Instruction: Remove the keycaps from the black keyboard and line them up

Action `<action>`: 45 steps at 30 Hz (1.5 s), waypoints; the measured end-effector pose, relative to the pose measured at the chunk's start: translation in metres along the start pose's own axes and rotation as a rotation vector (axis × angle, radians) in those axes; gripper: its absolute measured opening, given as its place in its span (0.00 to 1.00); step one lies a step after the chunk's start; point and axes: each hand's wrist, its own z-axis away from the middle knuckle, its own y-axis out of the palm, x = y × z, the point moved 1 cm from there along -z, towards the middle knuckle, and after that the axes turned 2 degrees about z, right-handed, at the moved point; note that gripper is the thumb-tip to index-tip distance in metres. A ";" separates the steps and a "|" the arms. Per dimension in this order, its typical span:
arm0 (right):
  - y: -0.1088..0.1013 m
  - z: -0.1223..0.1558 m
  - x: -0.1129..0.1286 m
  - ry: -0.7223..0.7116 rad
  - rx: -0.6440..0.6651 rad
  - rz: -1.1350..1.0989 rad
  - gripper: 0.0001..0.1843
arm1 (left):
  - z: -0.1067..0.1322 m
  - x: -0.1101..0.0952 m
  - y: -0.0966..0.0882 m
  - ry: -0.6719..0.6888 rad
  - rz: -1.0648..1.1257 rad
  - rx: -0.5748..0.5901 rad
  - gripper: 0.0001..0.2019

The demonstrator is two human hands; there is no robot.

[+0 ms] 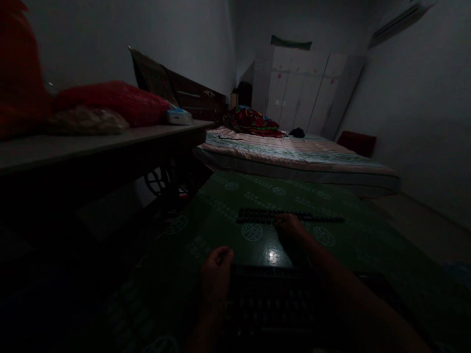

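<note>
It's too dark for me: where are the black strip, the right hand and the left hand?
black strip (253, 215), head view, its left half.
right hand (290, 231), head view, back of the hand.
left hand (216, 274), head view, back of the hand.

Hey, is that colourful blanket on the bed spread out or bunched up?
Bunched up: the blanket sits in a crumpled heap at the far end of the bed, leaving the striped sheet bare.

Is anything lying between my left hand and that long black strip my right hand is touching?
Nothing visible does. The left hand sits at the left corner of the dark tray. Only bare green tabletop lies between it and the black strip, where the right hand rests. The picture is dim, though.
</note>
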 end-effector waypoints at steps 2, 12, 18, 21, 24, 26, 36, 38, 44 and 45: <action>0.000 0.001 0.000 0.002 0.001 0.005 0.13 | -0.001 0.001 0.000 0.016 -0.004 -0.005 0.13; -0.002 0.003 0.004 0.000 0.000 0.020 0.13 | -0.002 0.000 0.000 0.030 -0.046 0.024 0.13; -0.004 0.006 0.008 -0.002 -0.007 0.031 0.13 | -0.005 0.003 0.001 0.011 -0.029 0.020 0.13; -0.004 0.006 0.007 -0.001 -0.012 0.034 0.13 | -0.005 0.002 0.001 0.020 -0.048 0.022 0.12; -0.003 0.005 0.006 -0.005 -0.011 0.035 0.14 | -0.004 0.001 0.000 0.026 -0.058 0.021 0.12; -0.002 0.004 0.005 -0.008 -0.009 0.032 0.14 | -0.004 0.000 0.000 0.020 -0.068 0.020 0.12; 0.000 0.004 0.003 0.005 -0.036 0.008 0.17 | -0.005 0.004 0.000 0.015 -0.056 0.030 0.13; 0.000 0.006 0.004 0.004 -0.050 -0.009 0.18 | -0.006 0.004 0.000 0.025 -0.052 0.031 0.14; -0.012 0.016 0.011 -0.002 -0.122 -0.085 0.13 | -0.005 0.002 0.000 0.021 -0.075 0.031 0.15; -0.017 0.019 0.012 0.002 -0.139 -0.097 0.15 | -0.005 0.002 0.000 0.024 -0.085 0.029 0.15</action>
